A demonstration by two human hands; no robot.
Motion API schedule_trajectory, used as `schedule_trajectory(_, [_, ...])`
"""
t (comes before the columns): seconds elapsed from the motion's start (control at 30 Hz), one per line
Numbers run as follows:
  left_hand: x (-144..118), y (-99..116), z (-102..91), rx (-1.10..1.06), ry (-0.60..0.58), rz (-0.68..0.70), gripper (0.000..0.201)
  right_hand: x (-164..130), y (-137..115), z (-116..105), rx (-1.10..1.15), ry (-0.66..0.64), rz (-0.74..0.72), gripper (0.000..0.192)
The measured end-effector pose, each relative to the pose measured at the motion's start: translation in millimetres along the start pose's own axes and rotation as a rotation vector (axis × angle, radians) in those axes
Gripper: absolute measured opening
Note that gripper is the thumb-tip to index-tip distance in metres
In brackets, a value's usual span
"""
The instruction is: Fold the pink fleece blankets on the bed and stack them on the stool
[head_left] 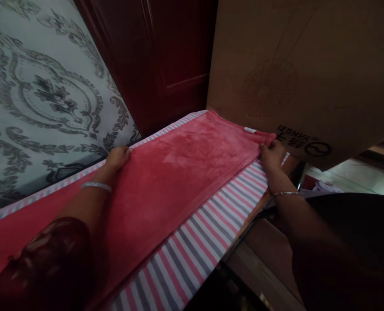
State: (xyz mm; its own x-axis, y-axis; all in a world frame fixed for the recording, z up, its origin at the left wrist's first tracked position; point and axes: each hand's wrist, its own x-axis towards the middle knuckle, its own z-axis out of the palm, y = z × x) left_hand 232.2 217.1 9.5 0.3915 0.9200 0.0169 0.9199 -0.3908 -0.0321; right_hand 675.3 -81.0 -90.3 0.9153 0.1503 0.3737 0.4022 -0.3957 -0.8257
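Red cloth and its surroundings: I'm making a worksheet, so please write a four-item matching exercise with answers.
1. Left hand
2. Right hand
3. Striped cloth
4. Cardboard box

A. holding a corner of the red cloth
B. brown, with black printing
C. at the red cloth's edge facing the patterned wall
D. lying under the red cloth

Pairs: 1-C, 2-A, 3-D, 4-B

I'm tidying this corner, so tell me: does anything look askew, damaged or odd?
The cardboard box beyond the red cloth looks odd: its lettering is upside down, so it's probably inverted. The red cloth shows paler patches, perhaps just brushed pile; I see no spill.
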Motion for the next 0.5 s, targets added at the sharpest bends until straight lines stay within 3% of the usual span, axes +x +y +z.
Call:
schedule_trajectory(0.17, [2.1,24.8,-2.6,0.042,0.009,0.081,0.052,1.0,0.4,2.0,0.027,0.022,-0.023,0.019])
schedule_trajectory(0.27, [5.5,35.3,2.6,0.062,0.063,0.040,0.053,-0.1,-0.9,1.1,0.033,0.047,-0.035,0.021])
schedule_trajectory(0.5, [18.5,29.0,2.1,0.022,0.008,0.057,0.054,-0.7,-4.5,0.7,0.037,0.016,-0.017,0.018])
